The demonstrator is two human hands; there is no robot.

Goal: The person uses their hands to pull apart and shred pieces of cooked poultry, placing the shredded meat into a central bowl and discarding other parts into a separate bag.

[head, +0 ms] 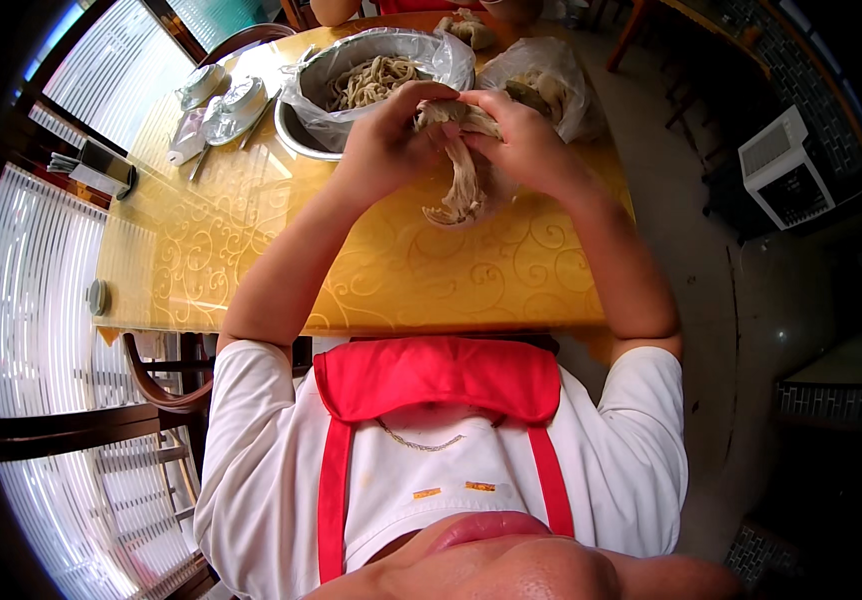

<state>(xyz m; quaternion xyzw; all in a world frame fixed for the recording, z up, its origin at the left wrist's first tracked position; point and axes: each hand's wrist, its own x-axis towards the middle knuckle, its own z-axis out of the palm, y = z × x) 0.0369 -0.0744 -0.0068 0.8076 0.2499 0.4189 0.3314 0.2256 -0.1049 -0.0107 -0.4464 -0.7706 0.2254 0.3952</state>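
Observation:
Both my hands are raised over the table, close together, gripping a pale, torn mushroom. My left hand holds its upper left part. My right hand pinches the stem-like piece on the right. One long strip hangs down between the hands, with its ragged, curled end lowest. Just beyond my left hand stands a metal basin lined with a clear plastic bag, with pale torn strips inside. Past my right hand lies another clear plastic bag holding more mushrooms.
A gold patterned cloth under a clear sheet covers the table. Wrapped dishes and a napkin holder stand at the left. Another mushroom piece is near a person's hand at the far edge. A chair stands lower left.

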